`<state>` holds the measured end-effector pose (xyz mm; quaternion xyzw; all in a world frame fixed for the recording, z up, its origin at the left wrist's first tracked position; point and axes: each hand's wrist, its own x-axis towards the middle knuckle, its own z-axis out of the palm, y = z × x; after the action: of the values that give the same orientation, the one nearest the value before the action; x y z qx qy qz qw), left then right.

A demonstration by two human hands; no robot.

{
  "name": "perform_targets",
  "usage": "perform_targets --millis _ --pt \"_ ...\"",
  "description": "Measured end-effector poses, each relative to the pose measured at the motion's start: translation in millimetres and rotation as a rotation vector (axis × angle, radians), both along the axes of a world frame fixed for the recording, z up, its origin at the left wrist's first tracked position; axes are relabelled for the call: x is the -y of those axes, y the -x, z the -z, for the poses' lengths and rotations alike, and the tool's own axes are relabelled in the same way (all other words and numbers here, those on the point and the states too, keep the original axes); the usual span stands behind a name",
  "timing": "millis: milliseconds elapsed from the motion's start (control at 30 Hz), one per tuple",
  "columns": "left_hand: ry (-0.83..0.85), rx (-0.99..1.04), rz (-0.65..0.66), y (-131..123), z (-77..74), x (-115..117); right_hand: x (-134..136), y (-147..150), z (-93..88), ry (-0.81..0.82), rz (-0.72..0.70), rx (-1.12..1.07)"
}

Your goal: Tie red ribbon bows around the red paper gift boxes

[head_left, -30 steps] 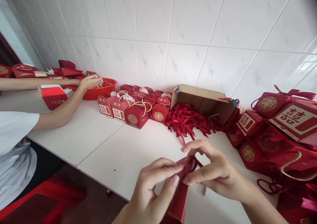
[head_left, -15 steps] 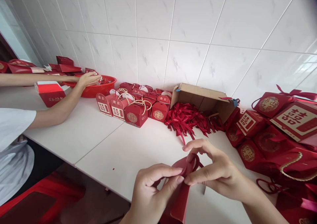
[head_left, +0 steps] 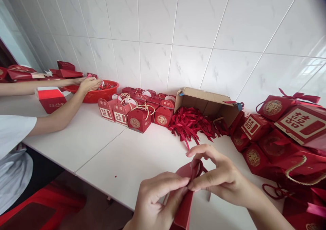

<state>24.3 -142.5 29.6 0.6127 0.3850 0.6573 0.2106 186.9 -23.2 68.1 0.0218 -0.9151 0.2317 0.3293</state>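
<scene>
Both my hands pinch a small red gift box (head_left: 184, 208) with a red ribbon loop at its top, held over the front edge of the white table (head_left: 142, 152). My left hand (head_left: 155, 197) grips the box's upper edge between thumb and forefinger. My right hand (head_left: 219, 175) pinches the ribbon and flap from the right, its other fingers arched above. The lower part of the box is cut off by the frame.
A cardboard box (head_left: 209, 102) lies tipped on its side, spilling red ribbons (head_left: 193, 123). Several finished red boxes (head_left: 137, 113) stand left of it, more red boxes and bags (head_left: 285, 135) pile at the right. A person in white reaches into a red basin (head_left: 98, 92).
My hands have shifted slightly lower and closer together on the box top. The other person's hand stays at the red basin.
</scene>
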Motion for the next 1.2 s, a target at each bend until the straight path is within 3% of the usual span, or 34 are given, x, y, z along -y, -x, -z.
perform_targets --millis 300,667,833,1067,1200 --pt "-0.139 -0.224 -0.081 8 -2.6 -1 -1 1 3.3 0.046 -0.018 -0.036" --pt "0.059 -0.120 -0.153 5 2.4 -2 2 7 5.5 0.106 0.019 -0.103" --pt "0.069 -0.113 -0.114 9 3.2 -3 4 6 4.6 0.152 0.105 -0.064" --pt "-0.093 -0.246 -0.070 20 -8.0 -7 2 6 8.5 0.142 0.087 -0.031" --pt "-0.053 -0.255 -0.028 25 -10.8 -7 3 7 8.8 0.163 0.060 -0.040"
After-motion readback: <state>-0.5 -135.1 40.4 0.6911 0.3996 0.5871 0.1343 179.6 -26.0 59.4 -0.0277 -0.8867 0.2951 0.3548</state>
